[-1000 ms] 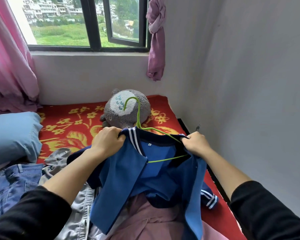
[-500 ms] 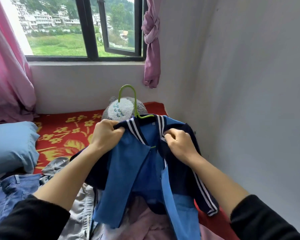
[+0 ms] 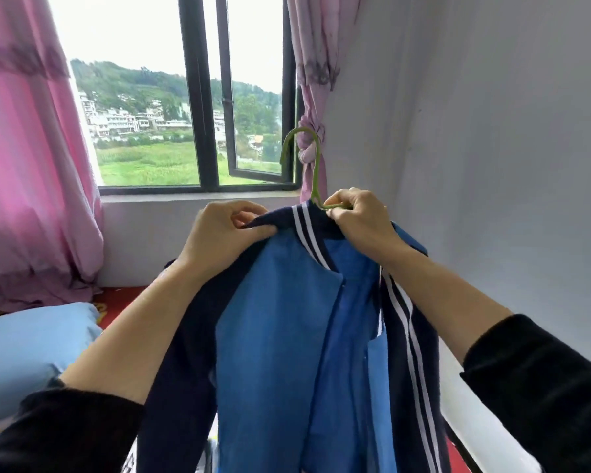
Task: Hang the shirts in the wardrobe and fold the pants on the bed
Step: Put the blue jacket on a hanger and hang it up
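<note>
Head view: a blue shirt (image 3: 280, 336) with a navy, white-striped collar is held up in the air before the window (image 3: 203, 97), above the bed (image 3: 120, 295). It is on a green hanger (image 3: 316, 165) whose hook stands clear above the collar.

The left hand (image 3: 226, 233) is clenched on the collar's left edge, with the cloth pinched between thumb and fingers. The right hand (image 3: 359, 220) is closed round the collar at the base of the hook, and a bit of green shows at its fingers.

The shirt is judged light and soft: it hangs limp in long folds and could slide off so thin a hanger if this is tilted. It is best taken by the hanger's neck, just under the hook, with the collar steadied at one shoulder, so that the weight is borne by the hanger and not by the cloth. The hanger itself is judged thin and springy.

No container is shown; the wardrobe is not seen, nor any drawer or basket. A light-blue pillow (image 3: 24, 349) lies on the bed at lower left, and pink curtains (image 3: 31, 165) frame the window.
</note>
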`<act>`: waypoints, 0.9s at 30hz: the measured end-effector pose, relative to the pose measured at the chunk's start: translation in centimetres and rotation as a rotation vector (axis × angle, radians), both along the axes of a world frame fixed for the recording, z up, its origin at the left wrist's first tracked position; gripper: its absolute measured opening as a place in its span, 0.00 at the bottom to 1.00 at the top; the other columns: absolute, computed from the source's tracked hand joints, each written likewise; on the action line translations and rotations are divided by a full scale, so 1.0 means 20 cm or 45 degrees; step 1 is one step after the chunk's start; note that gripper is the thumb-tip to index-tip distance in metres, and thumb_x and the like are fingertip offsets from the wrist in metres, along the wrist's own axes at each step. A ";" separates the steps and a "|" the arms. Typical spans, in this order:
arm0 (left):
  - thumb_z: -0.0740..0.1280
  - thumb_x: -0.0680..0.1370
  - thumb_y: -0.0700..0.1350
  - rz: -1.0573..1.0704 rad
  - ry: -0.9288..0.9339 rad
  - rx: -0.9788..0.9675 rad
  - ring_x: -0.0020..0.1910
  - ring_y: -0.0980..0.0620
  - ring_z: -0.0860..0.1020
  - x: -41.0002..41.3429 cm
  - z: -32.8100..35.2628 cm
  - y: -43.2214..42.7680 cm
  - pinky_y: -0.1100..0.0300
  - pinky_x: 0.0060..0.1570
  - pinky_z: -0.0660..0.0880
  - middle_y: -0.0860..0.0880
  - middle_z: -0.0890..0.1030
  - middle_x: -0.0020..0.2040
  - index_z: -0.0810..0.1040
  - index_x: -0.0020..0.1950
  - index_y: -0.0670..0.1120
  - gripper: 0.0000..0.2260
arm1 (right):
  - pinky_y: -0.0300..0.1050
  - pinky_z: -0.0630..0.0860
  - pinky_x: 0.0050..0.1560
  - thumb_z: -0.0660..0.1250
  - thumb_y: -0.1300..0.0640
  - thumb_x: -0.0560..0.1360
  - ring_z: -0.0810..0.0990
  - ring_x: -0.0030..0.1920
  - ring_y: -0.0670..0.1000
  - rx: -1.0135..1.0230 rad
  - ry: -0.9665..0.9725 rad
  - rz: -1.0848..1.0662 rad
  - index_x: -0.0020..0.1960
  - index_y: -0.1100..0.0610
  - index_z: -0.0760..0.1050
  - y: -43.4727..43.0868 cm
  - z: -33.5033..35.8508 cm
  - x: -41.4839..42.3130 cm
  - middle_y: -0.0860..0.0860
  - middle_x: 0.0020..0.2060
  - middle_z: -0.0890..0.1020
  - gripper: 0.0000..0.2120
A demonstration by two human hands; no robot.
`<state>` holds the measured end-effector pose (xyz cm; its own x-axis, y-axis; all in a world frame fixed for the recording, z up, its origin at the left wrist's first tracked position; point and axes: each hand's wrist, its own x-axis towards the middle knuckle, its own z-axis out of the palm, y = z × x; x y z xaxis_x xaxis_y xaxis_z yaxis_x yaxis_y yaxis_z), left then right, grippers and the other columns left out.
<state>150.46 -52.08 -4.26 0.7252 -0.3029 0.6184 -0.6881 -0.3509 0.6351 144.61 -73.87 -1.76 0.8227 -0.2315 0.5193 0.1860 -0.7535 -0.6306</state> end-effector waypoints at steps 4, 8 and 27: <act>0.71 0.71 0.57 0.318 -0.220 0.034 0.44 0.67 0.76 -0.02 -0.12 0.26 0.78 0.44 0.67 0.65 0.79 0.44 0.80 0.48 0.59 0.07 | 0.59 0.67 0.65 0.65 0.59 0.73 0.79 0.51 0.51 0.118 -0.038 0.027 0.38 0.45 0.76 0.05 0.12 -0.02 0.41 0.38 0.79 0.10; 0.67 0.77 0.48 0.453 -0.146 -0.202 0.47 0.61 0.77 -0.11 -0.26 0.46 0.74 0.47 0.69 0.61 0.81 0.46 0.81 0.51 0.55 0.05 | 0.62 0.67 0.65 0.68 0.59 0.69 0.76 0.41 0.47 0.227 -0.102 0.083 0.38 0.45 0.76 0.12 0.17 -0.09 0.43 0.32 0.75 0.08; 0.55 0.82 0.55 0.634 -0.082 -0.083 0.28 0.57 0.65 -1.10 0.02 0.83 0.59 0.34 0.64 0.48 0.65 0.29 0.64 0.31 0.42 0.24 | 0.49 0.62 0.51 0.68 0.36 0.69 0.61 0.21 0.44 0.199 -0.420 0.421 0.20 0.55 0.56 0.42 0.28 -0.57 0.45 0.17 0.58 0.33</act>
